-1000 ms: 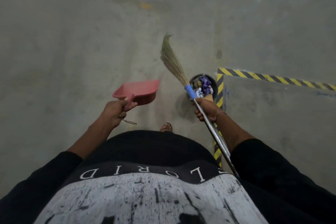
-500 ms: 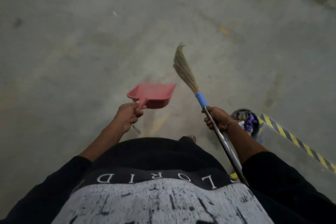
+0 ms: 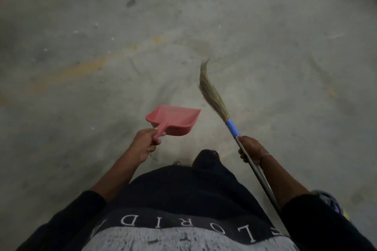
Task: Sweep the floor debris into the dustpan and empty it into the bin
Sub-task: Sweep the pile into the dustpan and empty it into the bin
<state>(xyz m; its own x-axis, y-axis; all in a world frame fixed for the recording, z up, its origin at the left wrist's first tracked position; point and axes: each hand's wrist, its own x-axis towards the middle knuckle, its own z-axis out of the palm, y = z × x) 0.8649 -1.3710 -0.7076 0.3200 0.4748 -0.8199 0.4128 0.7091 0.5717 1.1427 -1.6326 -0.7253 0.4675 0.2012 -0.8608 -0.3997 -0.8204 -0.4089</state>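
Observation:
My left hand grips the handle of a pink dustpan, held level above the floor with nothing visible inside it. My right hand grips the metal shaft of a broom just below its blue collar, and the straw bristles point forward off the floor. The bin, holding purple and white scraps, peeks out behind my right forearm at the lower right. Small white specks of debris lie scattered on the floor far ahead to the left.
Bare grey concrete floor stretches ahead, with faded yellow paint streaks running diagonally across the left. My dark-trousered leg steps forward between my hands.
The view has turned left, away from the bin and the striped hazard tape. The bin has slid to the lower right edge. Both hands keep their hold on dustpan and broom.

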